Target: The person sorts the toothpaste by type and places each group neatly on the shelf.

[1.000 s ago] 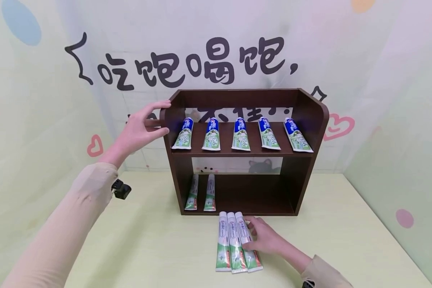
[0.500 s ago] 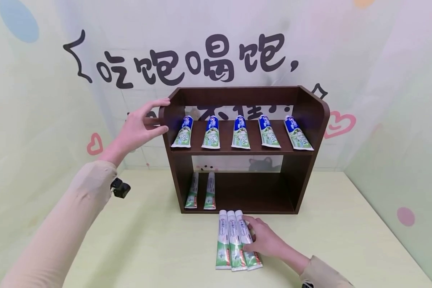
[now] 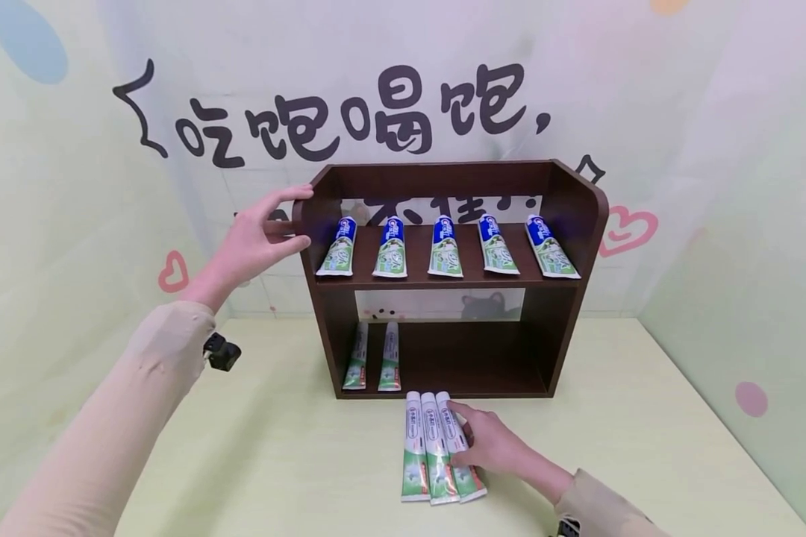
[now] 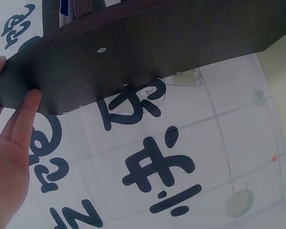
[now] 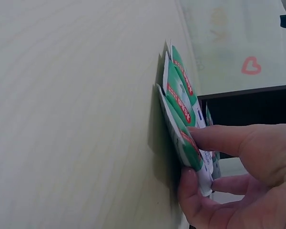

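Observation:
My left hand (image 3: 258, 235) holds the upper left side panel of a dark brown two-tier shelf (image 3: 443, 283); in the left wrist view, fingers (image 4: 25, 117) press the panel's outer face. On the table, three white and green toothpaste tubes (image 3: 436, 447) lie side by side in front of the shelf, caps toward it. The rightmost toothpaste tube (image 3: 451, 421) is pinched by my right hand (image 3: 493, 447), its thumb (image 5: 219, 138) on top and fingers along the far edge. Two similar toothpaste tubes (image 3: 389, 358) stand leaning at the left of the lower tier.
Several blue and green toothpaste tubes (image 3: 446, 246) are spaced along the upper tier. The pale table (image 3: 645, 447) extends around the shelf. Behind it hangs a printed backdrop (image 3: 376, 45) with large black characters, and patterned walls rise at both sides.
The whole head view has shifted slightly. Both hands keep their places on the shelf and the rightmost toothpaste tube, and the tubes have not visibly moved.

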Action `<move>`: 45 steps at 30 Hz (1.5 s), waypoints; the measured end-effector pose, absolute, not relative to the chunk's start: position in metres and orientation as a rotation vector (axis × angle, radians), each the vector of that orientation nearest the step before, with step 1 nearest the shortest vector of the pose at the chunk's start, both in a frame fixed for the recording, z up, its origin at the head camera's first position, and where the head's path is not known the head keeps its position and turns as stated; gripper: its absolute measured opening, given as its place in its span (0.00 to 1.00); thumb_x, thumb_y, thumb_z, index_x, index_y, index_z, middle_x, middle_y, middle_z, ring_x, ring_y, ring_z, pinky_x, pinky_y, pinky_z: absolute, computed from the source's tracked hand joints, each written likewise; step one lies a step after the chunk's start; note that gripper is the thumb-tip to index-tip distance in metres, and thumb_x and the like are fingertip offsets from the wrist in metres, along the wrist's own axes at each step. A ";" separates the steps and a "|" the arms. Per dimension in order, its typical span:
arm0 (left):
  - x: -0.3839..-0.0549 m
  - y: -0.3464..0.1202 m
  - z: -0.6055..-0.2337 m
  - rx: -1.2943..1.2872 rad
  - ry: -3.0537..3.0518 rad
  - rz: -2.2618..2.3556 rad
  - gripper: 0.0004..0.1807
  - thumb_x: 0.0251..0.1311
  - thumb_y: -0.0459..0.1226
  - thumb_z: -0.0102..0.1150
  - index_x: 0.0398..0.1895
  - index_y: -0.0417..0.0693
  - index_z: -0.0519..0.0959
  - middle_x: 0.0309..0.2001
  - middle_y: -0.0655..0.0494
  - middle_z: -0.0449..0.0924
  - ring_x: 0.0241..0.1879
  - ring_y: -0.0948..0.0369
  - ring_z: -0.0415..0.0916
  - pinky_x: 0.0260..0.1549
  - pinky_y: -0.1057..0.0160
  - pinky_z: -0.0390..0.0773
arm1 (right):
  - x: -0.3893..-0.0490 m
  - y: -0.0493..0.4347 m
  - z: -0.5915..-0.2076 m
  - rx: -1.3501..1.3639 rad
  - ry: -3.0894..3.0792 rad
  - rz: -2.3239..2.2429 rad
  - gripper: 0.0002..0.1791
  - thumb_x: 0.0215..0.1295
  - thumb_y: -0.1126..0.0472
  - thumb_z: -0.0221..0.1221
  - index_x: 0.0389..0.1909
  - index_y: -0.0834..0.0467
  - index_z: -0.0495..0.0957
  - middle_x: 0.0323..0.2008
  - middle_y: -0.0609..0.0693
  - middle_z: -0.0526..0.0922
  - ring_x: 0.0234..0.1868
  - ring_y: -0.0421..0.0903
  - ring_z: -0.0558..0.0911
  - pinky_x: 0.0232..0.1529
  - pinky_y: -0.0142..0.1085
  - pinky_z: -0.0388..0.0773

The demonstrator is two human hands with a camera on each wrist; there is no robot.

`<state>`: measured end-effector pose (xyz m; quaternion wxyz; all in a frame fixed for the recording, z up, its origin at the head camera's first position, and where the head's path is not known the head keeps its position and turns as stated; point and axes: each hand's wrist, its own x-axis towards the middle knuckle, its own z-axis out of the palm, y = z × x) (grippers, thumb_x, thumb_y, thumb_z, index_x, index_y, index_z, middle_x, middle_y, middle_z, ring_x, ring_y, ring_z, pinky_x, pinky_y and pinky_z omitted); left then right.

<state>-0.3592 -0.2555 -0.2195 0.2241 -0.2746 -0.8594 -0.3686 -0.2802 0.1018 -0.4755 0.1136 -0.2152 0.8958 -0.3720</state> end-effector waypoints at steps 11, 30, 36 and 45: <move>-0.357 -0.256 -0.220 -0.756 -2.386 -1.033 0.36 0.58 0.29 0.65 0.70 0.57 0.67 0.73 0.59 0.65 0.52 0.45 0.83 0.46 0.79 0.81 | -0.281 0.104 -0.475 -0.642 2.598 -1.111 0.50 0.47 0.61 0.75 0.72 0.61 0.62 0.31 0.50 0.82 0.32 0.42 0.78 0.30 0.31 0.75; -0.359 -0.258 -0.220 -0.768 -2.369 -1.041 0.35 0.58 0.28 0.66 0.69 0.56 0.69 0.73 0.58 0.66 0.49 0.49 0.85 0.46 0.78 0.81 | -0.288 0.109 -0.467 -0.593 2.390 -1.230 0.42 0.55 0.68 0.67 0.70 0.58 0.61 0.25 0.53 0.78 0.18 0.43 0.76 0.20 0.35 0.77; -0.358 -0.258 -0.218 -0.767 -2.365 -1.049 0.36 0.58 0.28 0.66 0.69 0.57 0.69 0.73 0.58 0.66 0.50 0.48 0.84 0.45 0.78 0.81 | -0.288 0.111 -0.469 -0.581 2.371 -1.277 0.42 0.55 0.69 0.67 0.71 0.56 0.60 0.24 0.53 0.76 0.18 0.43 0.75 0.20 0.33 0.76; -0.356 -0.256 -0.218 -0.761 -2.384 -1.058 0.36 0.58 0.28 0.65 0.70 0.56 0.68 0.73 0.58 0.65 0.50 0.46 0.84 0.46 0.78 0.81 | -0.288 0.116 -0.474 -0.529 2.300 -1.378 0.42 0.58 0.68 0.66 0.72 0.55 0.59 0.28 0.54 0.75 0.20 0.44 0.75 0.20 0.32 0.76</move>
